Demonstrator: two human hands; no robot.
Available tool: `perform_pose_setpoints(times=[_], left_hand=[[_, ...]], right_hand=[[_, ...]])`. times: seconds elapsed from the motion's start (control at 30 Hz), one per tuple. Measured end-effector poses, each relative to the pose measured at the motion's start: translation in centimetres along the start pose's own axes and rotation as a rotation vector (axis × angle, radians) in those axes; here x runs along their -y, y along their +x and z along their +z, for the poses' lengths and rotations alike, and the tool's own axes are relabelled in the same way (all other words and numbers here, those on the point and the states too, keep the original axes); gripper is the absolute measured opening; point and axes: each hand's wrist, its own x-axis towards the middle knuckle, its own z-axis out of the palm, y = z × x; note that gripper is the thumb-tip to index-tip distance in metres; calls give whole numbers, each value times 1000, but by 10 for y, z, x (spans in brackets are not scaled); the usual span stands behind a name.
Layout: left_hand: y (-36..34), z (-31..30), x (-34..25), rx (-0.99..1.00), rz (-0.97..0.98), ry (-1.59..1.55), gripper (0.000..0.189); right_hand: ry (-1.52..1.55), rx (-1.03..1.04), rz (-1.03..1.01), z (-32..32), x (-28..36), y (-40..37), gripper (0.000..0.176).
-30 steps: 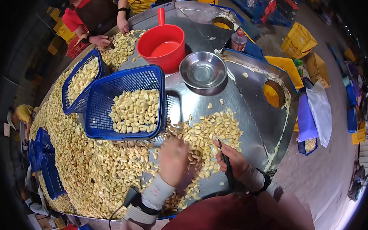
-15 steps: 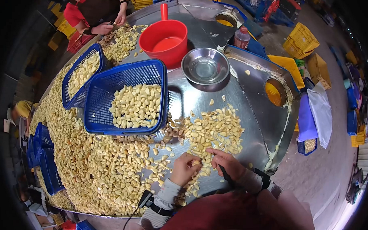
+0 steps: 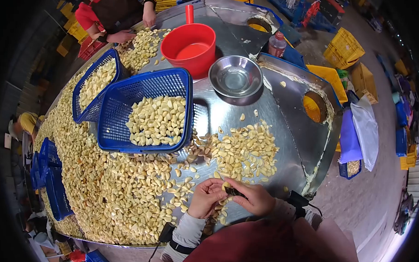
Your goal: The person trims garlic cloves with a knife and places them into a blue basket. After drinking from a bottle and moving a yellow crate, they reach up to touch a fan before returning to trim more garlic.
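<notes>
My left hand (image 3: 204, 198) is closed in a pinch on a pale garlic clove (image 3: 226, 185), though its fingers partly cover the clove. My right hand (image 3: 255, 199) grips a small dark knife (image 3: 234, 191), which meets the clove between both hands. Just beyond my fingers lies a loose patch of peeled garlic cloves (image 3: 245, 150) on the metal table (image 3: 283, 137). A far larger heap of garlic cloves (image 3: 115, 194) spreads to my left. Further up stands a blue basket (image 3: 190, 108) partly filled with cloves.
A steel bowl (image 3: 236, 94) and a red long-handled dipper (image 3: 195, 62) stand beyond the basket. Another blue basket (image 3: 75, 105) leans behind it. Across the table a co-worker's hands (image 3: 123, 37) touch the cloves. The table has a round hole (image 3: 314, 107) at the right.
My hands have come together, and the knife has swung up and left to the clove in my left hand. The co-worker's hands have parted and lowered to the table.
</notes>
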Motion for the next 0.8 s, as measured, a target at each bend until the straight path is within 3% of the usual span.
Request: perform_pose_setpoints(times=[0.1,0.17,0.2,0.27,0.4,0.47,0.6,0.7,0.77,0.8], left_hand=[[-4,15,-7,-11,4,146,31],[-1,17,-9,-41,53,163,30],[-1,16,-10,-75,99,180,29],[-4,14,-11,-74,97,221,29],[-4,12,-12,-51,102,349,31],[-2,19,-11,-67,114,233,30],[1,29,-12,-196,87,-35,29],[4,6,5,-109,9,-160,35],[4,8,13,-105,8,-196,33],[4,9,17,-103,9,-232,31]], right_hand=[[85,-94,-111,2,-17,4,60],[540,65,190,-7,-3,5,55],[540,70,188,-6,0,4,55],[162,-38,-51,2,3,0,51],[-174,-115,-199,-3,-10,7,54],[947,166,304,-8,-23,11,56],[918,141,309,-3,-4,3,54],[704,54,239,10,-3,3,54],[352,-155,-115,22,-10,10,58],[353,-154,-115,23,-13,9,58]])
